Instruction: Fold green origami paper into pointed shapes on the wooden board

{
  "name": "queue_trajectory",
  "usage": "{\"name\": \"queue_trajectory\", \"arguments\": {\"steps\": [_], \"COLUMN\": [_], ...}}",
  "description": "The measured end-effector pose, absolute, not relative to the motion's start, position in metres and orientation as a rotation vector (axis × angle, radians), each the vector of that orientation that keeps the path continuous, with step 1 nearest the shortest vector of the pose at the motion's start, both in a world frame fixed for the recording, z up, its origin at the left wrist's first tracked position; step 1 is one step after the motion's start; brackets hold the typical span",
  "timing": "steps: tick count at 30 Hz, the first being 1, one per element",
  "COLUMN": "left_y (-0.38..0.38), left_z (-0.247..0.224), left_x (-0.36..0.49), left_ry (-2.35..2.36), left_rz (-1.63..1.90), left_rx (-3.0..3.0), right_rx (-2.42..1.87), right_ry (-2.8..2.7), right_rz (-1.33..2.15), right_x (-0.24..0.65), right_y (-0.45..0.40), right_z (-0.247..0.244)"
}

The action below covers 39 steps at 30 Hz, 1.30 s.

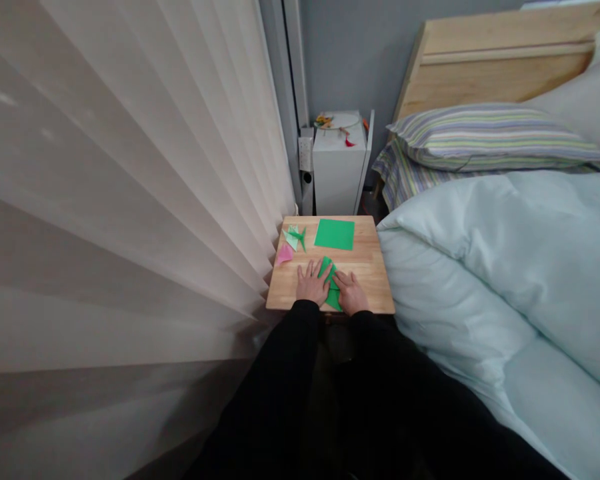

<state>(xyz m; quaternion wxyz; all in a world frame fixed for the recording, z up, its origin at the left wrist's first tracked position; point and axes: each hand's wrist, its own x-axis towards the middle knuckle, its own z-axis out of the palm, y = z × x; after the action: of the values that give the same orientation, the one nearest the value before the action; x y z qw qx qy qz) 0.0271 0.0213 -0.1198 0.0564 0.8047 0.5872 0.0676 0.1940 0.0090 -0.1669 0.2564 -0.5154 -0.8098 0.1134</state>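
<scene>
A folded sheet of green paper lies on the small wooden table, close to its near edge. My left hand rests flat with its fingers spread, its thumb side touching the paper's left side. From the right, my right hand presses on the paper with the index finger stretched out; its other fingers are partly curled. Both hands cover parts of the paper. Behind them lies a flat green sheet. Folded green paper figures and a pink folded paper piece sit at the table's left.
A pleated curtain hangs along the left, touching the table's left side. To the right is a bed with a pale blue quilt and a striped pillow. A white cabinet with small ornaments on top stands beyond the table.
</scene>
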Motion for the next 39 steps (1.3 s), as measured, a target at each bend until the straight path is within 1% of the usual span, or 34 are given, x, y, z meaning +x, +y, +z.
{"name": "queue_trajectory", "arguments": {"steps": [8,27,39], "left_y": [0.022,0.021,0.025], "left_z": [-0.119,-0.120,-0.113], "left_x": [0.024,0.023,0.021], "left_ry": [1.743,1.710,1.655], "left_rz": [0.202,0.218,0.163], "left_rx": [2.470,2.484,2.553], "right_rx": [-1.219,-1.168,-1.162], "right_ry": [-2.324,-2.323,-2.176], "right_rz": [0.347,0.343,0.370], "right_x": [0.214,0.222,0.223], "right_y": [0.015,0.013,0.012], "right_z": [-0.168,-0.169,-0.164]}}
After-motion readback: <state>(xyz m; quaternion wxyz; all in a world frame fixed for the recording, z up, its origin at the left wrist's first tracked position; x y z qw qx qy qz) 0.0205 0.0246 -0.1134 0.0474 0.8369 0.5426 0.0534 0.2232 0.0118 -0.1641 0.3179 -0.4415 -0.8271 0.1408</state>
